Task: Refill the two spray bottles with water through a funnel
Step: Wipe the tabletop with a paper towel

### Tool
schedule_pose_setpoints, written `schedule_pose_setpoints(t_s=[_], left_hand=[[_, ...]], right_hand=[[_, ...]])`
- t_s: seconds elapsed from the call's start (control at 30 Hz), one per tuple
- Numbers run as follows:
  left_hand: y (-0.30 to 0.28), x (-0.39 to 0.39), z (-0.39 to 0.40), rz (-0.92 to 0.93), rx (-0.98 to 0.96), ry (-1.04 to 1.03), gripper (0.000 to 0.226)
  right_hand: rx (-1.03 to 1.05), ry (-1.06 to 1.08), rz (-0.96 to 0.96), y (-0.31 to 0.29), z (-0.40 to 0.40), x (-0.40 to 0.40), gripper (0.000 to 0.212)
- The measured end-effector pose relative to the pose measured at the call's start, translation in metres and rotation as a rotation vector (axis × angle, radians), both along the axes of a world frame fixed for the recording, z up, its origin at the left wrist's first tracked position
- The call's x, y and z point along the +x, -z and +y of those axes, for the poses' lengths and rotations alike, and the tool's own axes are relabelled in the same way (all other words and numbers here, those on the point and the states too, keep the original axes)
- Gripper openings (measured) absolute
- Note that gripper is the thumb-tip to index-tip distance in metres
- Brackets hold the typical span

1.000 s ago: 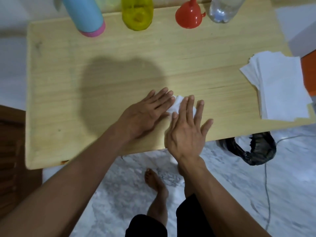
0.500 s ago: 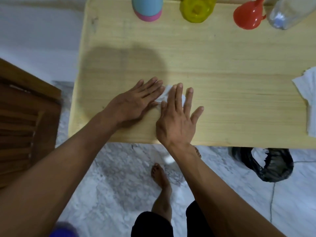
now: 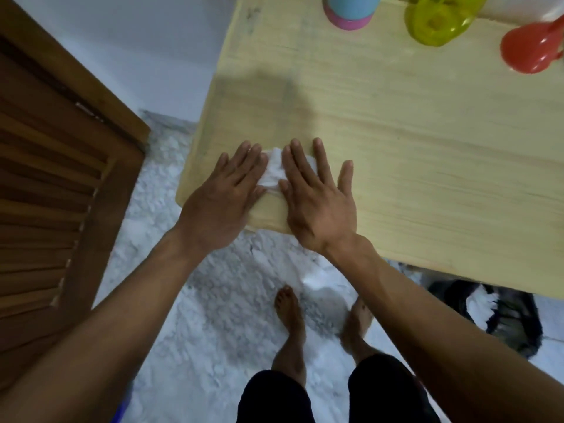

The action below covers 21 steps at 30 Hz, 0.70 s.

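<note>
Behind flat hands (image 3: 225,193), funnel (image 3: 531,51), bottles (image 3: 349,10).

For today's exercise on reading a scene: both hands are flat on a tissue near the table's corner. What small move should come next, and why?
Probably keep sliding the tissue toward the table edge. Left hand and right hand both press it flat, seemingly wiping, while the funnel and bottles stand untouched.

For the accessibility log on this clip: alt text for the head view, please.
Both hands, left hand and right hand, press flat on a white tissue near the table corner. At the far edge stand a blue bottle, a yellow-green bottle and a red funnel; bare feet show on the floor below.
</note>
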State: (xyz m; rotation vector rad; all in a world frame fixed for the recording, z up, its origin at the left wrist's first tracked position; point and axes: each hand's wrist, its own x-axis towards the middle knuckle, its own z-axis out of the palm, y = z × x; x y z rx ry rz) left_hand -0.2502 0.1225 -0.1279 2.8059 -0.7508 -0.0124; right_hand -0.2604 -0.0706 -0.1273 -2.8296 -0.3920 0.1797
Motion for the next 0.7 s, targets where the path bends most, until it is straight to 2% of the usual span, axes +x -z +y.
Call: schedule_pose_setpoints(t_s=[0.17, 0.37, 0.7], left_hand=[[0.002, -0.032, -0.021, -0.019, -0.055, -0.163, 0.055], [0.004, -0.062, -0.055, -0.035, -0.095, -0.247, 0.050], [0.008, -0.102, -0.146, -0.075, -0.114, -0.257, 0.050]], right_hand=[[-0.007, -0.194, -0.065, 0.004, -0.024, -0.002, 0.055], [-0.031, -0.378, -0.134, 0.004, -0.065, -0.005, 0.052], [-0.042, -0.461, -0.164, 0.004, -0.160, -0.033, 0.051]])
